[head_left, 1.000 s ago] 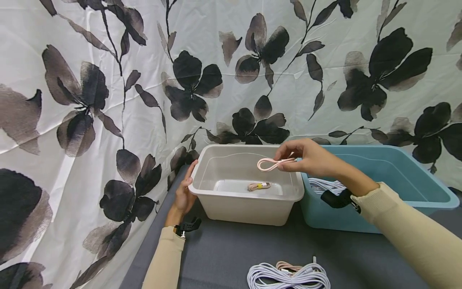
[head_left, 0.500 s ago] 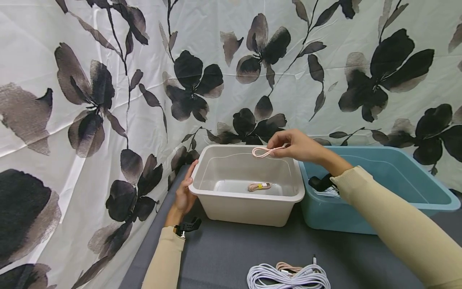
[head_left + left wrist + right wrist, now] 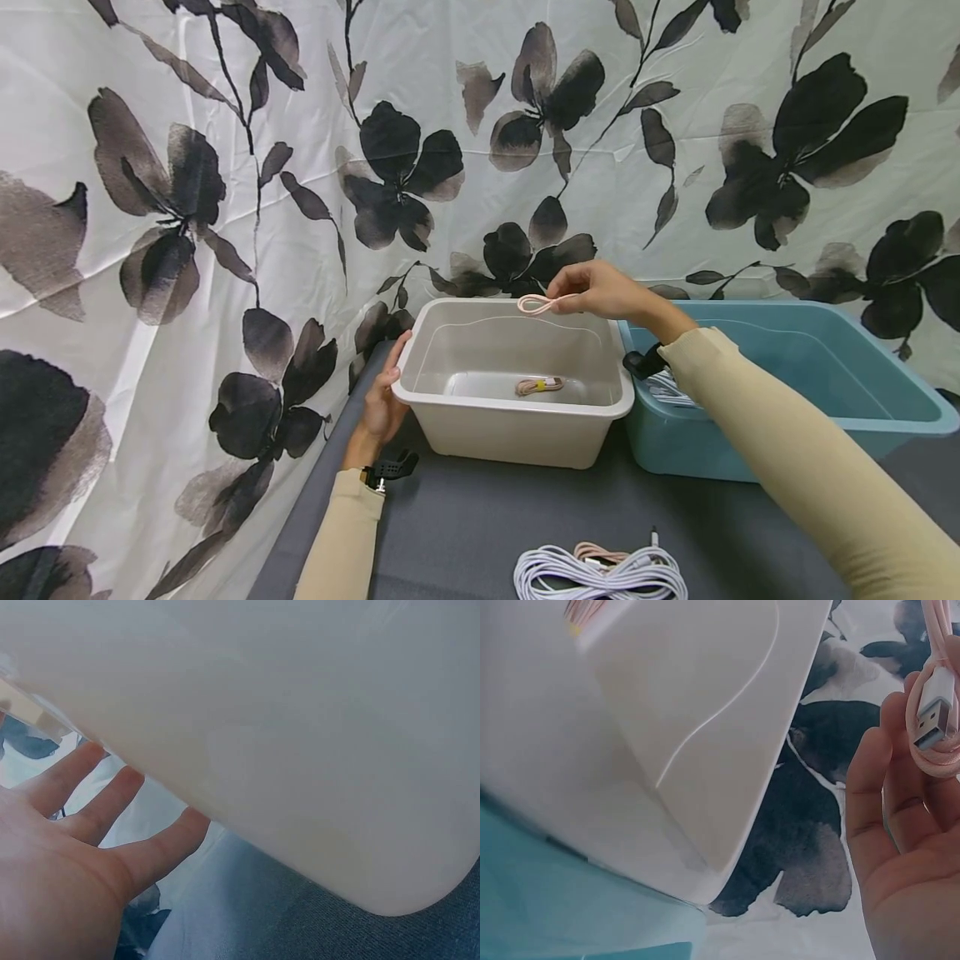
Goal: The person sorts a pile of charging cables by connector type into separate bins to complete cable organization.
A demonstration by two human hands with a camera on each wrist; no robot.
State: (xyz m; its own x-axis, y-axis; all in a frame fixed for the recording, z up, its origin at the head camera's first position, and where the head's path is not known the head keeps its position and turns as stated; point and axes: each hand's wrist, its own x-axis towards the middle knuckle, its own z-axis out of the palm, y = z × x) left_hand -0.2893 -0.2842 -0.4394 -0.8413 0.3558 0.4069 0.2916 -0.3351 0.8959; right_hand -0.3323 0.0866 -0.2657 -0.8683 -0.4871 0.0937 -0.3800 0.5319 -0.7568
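Nearest, a white cable [image 3: 633, 579] lay coiled on gray cloth [image 3: 450, 525], a tan cable [image 3: 597, 551] showing behind it. The left hand [image 3: 382, 407], fingers extended and grasping nothing, touched the left side of the beige bin [image 3: 510, 406], in which a yellow-tagged cable [image 3: 531, 387] lay. Just beside stood the blue bin [image 3: 795, 358], holding white cords [image 3: 666, 387]. The right hand [image 3: 603, 293] pinched a pink cable [image 3: 534, 312] above the beige bin, near its far rim. Behind hung floral fabric [image 3: 480, 192].
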